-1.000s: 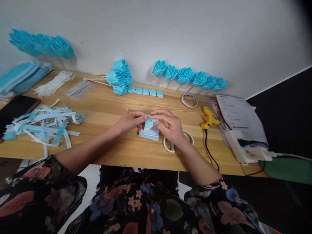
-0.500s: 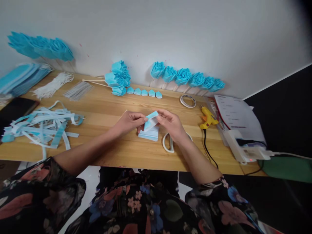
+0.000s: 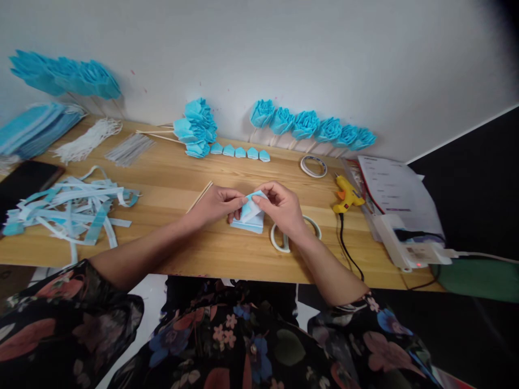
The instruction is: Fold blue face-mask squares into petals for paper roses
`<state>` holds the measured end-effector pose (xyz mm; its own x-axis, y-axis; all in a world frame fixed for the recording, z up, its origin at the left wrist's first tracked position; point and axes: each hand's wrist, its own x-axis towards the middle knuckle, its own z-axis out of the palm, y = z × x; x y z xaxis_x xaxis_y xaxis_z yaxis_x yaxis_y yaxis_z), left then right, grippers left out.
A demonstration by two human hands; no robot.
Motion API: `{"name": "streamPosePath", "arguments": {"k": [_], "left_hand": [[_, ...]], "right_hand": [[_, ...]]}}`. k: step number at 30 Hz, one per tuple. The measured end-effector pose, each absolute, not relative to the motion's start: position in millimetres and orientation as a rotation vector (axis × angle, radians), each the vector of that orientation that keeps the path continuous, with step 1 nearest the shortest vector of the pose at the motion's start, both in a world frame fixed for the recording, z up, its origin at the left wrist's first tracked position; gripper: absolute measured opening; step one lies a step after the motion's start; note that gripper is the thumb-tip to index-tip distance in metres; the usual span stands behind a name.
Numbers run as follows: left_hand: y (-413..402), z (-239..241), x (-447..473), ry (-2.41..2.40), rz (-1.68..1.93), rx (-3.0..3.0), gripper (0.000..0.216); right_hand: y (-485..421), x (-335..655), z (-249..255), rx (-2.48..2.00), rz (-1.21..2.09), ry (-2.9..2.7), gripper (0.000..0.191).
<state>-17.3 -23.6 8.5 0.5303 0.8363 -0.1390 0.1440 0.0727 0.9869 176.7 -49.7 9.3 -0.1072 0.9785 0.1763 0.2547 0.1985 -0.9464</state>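
Note:
Between my hands is a small folded piece of blue and white mask fabric (image 3: 250,208). My left hand (image 3: 223,205) pinches its left edge between thumb and fingers. On the opposite side my right hand (image 3: 281,208) is closed on the fabric, its thumb pressing the upper corner. Just below, a pale blue stack of cut fabric (image 3: 252,226) lies on the wooden table (image 3: 227,259). Scissors with white handles (image 3: 275,240) lie partly hidden beneath my right wrist. Thin wooden sticks (image 3: 200,195) rest behind my left hand.
Folded blue petals (image 3: 240,153) line the back, beside blue fabric flowers (image 3: 305,125) leaning on the wall. Rightward are a tape roll (image 3: 313,166), a yellow glue gun (image 3: 346,195) with cord, and a power strip (image 3: 399,248). Leftward lie fabric strips (image 3: 95,202) and a phone (image 3: 32,181).
My right thumb has moved onto the fabric, and its upper right corner is folded over toward me. The piece now sits slightly lower. My left hand keeps its pinch.

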Motion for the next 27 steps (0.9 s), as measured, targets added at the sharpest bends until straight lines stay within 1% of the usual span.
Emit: {"name": "streamPosePath", "arguments": {"k": [2,3,5,7,15,22,25,27], "left_hand": [[-22.8,8.6,-17.5,0.91,0.644,1.407,0.028],[-22.5,9.0,-17.5,0.909,0.645,1.388,0.028],[-22.1,10.1,-17.4,0.909,0.658,1.338,0.029],[-22.1,11.8,-17.3,0.904,0.67,1.293,0.03],[-22.5,15.3,-18.6,0.848,0.647,1.277,0.037],[-22.6,12.0,-18.6,0.913,0.682,1.35,0.027],[-23.7,11.6,-18.6,0.947,0.736,1.355,0.023],[-24.5,11.6,-18.4,0.965,0.777,1.358,0.023]], "right_hand": [[-50.6,177.1,9.1,-1.184,0.832,-1.635,0.005],[-50.7,177.6,8.7,-1.154,0.755,-1.689,0.005],[-50.2,178.9,7.3,-1.083,0.629,-1.793,0.015],[-49.1,180.2,5.6,-1.04,0.557,-1.865,0.02],[-46.7,182.6,2.4,-0.97,0.467,-1.914,0.026],[-48.8,182.4,3.8,-0.996,0.517,-1.958,0.023],[-51.1,185.1,9.1,-1.009,0.752,-1.878,0.018],[-51.7,186.6,12.3,-1.047,0.947,-1.754,0.021]]}}
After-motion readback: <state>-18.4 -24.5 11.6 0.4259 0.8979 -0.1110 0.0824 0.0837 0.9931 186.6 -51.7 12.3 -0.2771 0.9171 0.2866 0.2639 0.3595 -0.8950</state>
